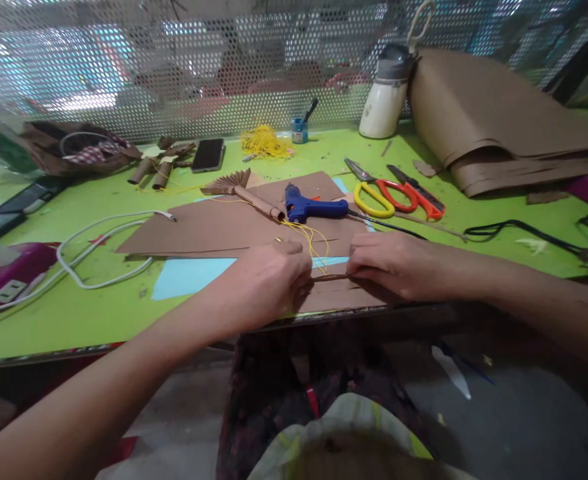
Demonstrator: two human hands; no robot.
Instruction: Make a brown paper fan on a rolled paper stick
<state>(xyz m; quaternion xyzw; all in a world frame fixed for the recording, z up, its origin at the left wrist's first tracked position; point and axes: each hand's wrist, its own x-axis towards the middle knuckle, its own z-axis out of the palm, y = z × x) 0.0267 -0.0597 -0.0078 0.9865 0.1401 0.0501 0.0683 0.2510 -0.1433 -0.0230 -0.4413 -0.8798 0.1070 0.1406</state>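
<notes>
Near the front edge of the table, my left hand and my right hand are both closed on a sheet of brown paper, with a folded edge running between them. Just beyond lies a rolled brown paper tube with a pleated paper fan at its far end. Yellow strings trail from the tube's near end toward the paper between my hands. A blue glue gun rests on larger brown paper. My fingertips are partly hidden.
Yellow-handled scissors and an orange-handled pair lie right of the glue gun. Behind stand a white bottle, folded brown paper, yellow string and a phone. A white cable and purple power strip are left.
</notes>
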